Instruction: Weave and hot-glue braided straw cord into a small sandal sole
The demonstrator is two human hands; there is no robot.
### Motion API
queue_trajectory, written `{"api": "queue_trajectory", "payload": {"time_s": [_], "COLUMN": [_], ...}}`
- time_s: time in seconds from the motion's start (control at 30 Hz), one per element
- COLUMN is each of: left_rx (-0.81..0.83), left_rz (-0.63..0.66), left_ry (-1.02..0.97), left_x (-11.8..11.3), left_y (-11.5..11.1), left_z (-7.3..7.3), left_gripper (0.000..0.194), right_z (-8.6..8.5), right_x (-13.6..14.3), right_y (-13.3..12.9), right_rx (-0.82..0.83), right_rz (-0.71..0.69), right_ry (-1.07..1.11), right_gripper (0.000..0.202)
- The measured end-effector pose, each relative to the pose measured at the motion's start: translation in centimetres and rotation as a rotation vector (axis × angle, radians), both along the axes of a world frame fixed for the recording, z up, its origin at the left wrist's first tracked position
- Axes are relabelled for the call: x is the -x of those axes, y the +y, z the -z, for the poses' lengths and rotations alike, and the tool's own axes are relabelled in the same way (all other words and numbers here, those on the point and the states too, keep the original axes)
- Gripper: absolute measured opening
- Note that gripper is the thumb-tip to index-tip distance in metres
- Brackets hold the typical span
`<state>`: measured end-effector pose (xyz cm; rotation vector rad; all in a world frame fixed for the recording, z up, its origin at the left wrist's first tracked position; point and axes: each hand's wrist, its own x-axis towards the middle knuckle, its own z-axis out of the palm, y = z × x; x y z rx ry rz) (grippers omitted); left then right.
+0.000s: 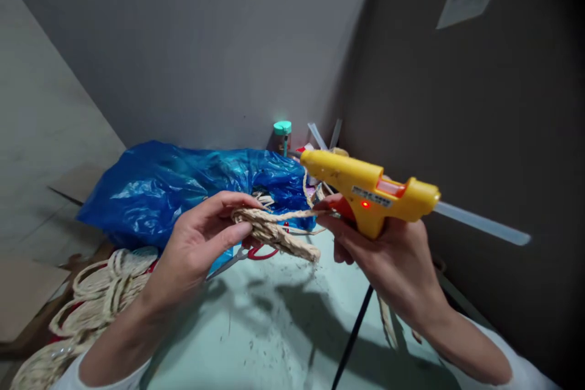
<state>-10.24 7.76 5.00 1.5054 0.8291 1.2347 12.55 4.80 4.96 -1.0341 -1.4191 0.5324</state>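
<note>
Between the thumb and fingers of my left hand (194, 241) is a folded piece of pale braided straw cord (286, 239), held above the table. My right hand (395, 262) is wrapped round the handle of a yellow hot glue gun (365, 181), whose nozzle points left. A red light glows on the gun's side and a clear glue stick (484, 223) juts from its back. The fingertips of my right hand also seem to pinch a thin strand running from the cord. Red-handled scissors (262, 253) lie beneath, partly hidden by the braid.
A blue plastic bag (150, 195) lies along the back of the pale green table (256, 329). Behind stand a teal-lidded jar (282, 129) and loose glue sticks (317, 136). Coiled straw cord (103, 298) is at left. A black cable (353, 338) hangs below the gun. Walls close off the back and right.
</note>
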Motion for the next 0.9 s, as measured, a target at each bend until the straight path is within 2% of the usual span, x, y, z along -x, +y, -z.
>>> {"api": "queue_trajectory", "payload": {"time_s": [0.13,0.33,0.43,0.6,0.77,0.9], "left_rx": [-0.047,-0.103,-0.149,-0.203,-0.346,-0.4], "left_rz": [-0.03,-0.121,-0.11,-0.086,-0.062,-0.014], "left_ry": [0.083,0.098,0.199,0.358,0.484,0.542], "left_x": [-0.1,-0.9,-1.1,-1.3,-1.3,-1.6], "left_y": [-0.2,-0.8,-0.9,-1.1,-1.3,-1.6], "left_z": [0.6,1.5,1.4,0.9,1.1,1.1], "left_gripper": [0.015,0.017,0.022,0.023,0.022,0.021], "right_z": [-0.2,-0.5,-0.6,-0.8,-0.7,-0.6], "right_x": [-0.4,-0.9,-1.0,-1.2,-1.1,-1.1], "right_y": [0.5,0.2,-0.1,-0.1,0.0,0.1], "right_rx": [0.027,0.014,-0.008,0.048,0.068,0.109], "right_rz": [0.014,0.06,0.08,0.05,0.022,0.019], "right_ry": [-0.014,-0.125,-0.161,-0.082,-0.055,-0.074], "right_gripper": [0.006,0.011,0.013,0.012,0.014,0.013]}}
